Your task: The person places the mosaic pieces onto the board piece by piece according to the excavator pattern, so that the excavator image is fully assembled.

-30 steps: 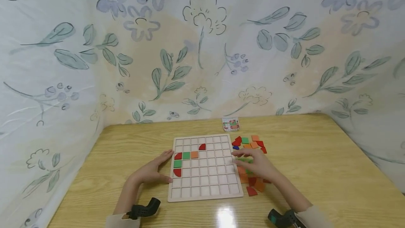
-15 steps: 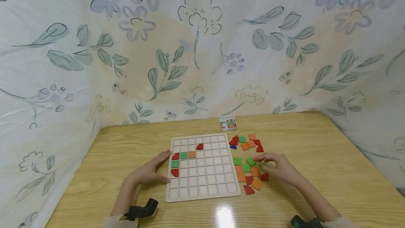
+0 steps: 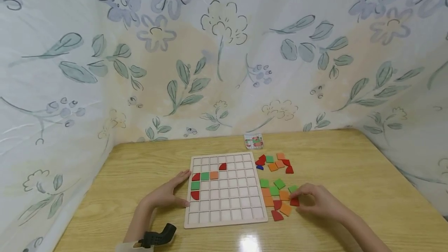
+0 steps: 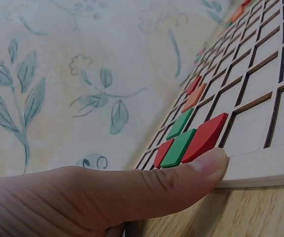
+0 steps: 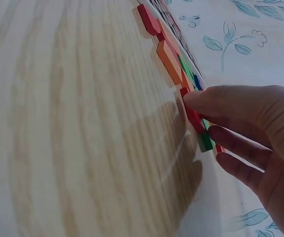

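My left hand (image 3: pixel 164 194) rests at the left edge of a wooden grid board (image 3: pixel 227 224), fingers and thumb stretched along it. In the left wrist view its thumb (image 4: pixel 181 180) presses the board's rim beside a red quarter-circle tile (image 4: pixel 205 138). Several red, green and orange tiles sit in the board's left and upper cells. Right of the board, my right hand (image 3: pixel 320 201) pinches another red quarter-circle tile (image 3: pixel 294 202) between thumb and forefinger, low at the table. A green square tile (image 3: pixel 292 188) lies just behind it. The other right fingers are loosely curled.
Loose green, orange and red tiles (image 3: pixel 285 209) lie between the board and my right hand. A second cluster with an orange tile (image 3: pixel 273 167) and a blue tile (image 3: pixel 259 167) lies farther back. A small pattern card (image 3: pixel 253 141) is near the table's back edge, before a floral cloth (image 3: pixel 224 88).
My right hand has moved from the board's right edge rightward and nearer, across the loose tiles, to the red quarter-circle tile. My left hand has stayed at the board. The tiles on the board are unchanged.
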{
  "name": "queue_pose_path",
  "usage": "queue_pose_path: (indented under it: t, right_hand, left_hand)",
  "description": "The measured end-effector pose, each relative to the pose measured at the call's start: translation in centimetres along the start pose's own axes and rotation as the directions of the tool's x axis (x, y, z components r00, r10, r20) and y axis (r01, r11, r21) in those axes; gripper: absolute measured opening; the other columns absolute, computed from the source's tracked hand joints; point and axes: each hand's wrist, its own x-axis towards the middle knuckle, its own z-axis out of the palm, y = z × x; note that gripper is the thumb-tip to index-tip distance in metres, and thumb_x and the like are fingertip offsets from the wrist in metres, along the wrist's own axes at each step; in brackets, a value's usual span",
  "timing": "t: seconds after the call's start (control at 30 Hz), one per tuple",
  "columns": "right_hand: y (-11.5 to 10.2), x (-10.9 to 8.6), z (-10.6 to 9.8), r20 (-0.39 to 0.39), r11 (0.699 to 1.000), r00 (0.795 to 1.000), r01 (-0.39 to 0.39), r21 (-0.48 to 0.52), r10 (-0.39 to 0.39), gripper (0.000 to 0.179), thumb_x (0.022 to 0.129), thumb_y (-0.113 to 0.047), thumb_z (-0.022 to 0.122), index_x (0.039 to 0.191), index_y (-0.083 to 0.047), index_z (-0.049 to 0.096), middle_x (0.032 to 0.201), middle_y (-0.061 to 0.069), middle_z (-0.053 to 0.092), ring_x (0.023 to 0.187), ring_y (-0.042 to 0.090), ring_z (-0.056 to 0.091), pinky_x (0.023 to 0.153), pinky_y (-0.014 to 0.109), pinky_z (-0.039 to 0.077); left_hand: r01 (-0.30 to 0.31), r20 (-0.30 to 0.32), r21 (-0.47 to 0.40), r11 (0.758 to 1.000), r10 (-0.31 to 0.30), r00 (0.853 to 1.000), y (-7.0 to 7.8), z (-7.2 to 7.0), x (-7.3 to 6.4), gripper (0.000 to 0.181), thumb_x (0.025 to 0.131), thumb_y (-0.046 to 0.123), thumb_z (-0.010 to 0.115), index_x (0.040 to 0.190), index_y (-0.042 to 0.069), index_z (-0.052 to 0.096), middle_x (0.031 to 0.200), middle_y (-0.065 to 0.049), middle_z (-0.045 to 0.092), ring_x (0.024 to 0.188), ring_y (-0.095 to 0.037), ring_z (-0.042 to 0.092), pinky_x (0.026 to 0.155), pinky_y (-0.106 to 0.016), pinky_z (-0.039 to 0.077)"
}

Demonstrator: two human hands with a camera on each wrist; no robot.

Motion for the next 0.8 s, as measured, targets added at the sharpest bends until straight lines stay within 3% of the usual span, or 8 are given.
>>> queue_pose_path:
  t: [0.3, 0.8]
  right_hand:
    - [0.6, -0.2, -0.4, 0.003, 0.999, 0.999, 0.037, 0.039, -0.037, 0.023, 0.078, -0.013, 0.073, 0.100, -0.015, 0.069, 0.096, -0.007, 0.069, 0.090, 0.005, 0.061, 0.076, 0.024, 0.052]
    - [1.6, -0.3, -0.2, -0.022, 0.996, 0.999, 0.039, 0.084, -0.037, 0.019, 0.082, -0.025, 0.068, 0.099, -0.016, 0.071, 0.094, -0.009, 0.070, 0.088, 0.002, 0.062, 0.077, 0.020, 0.050]
  left_hand:
    - [-0.008, -0.002, -0.001, 1.000, 0.008, 1.000, -0.1, 0.0, 0.0, 0.097, 0.071, 0.033, 0.078, 0.148, 0.011, 0.022, 0.154, -0.014, 0.012, 0.140, -0.038, 0.004, 0.108, -0.060, 0.012]
    - [0.004, 0.006, -0.005, 1.000, -0.004, 1.000, 0.0, -0.2, 0.1, 0.098, 0.070, 0.035, 0.078, 0.147, 0.011, 0.023, 0.154, -0.014, 0.013, 0.140, -0.037, 0.005, 0.108, -0.060, 0.013]
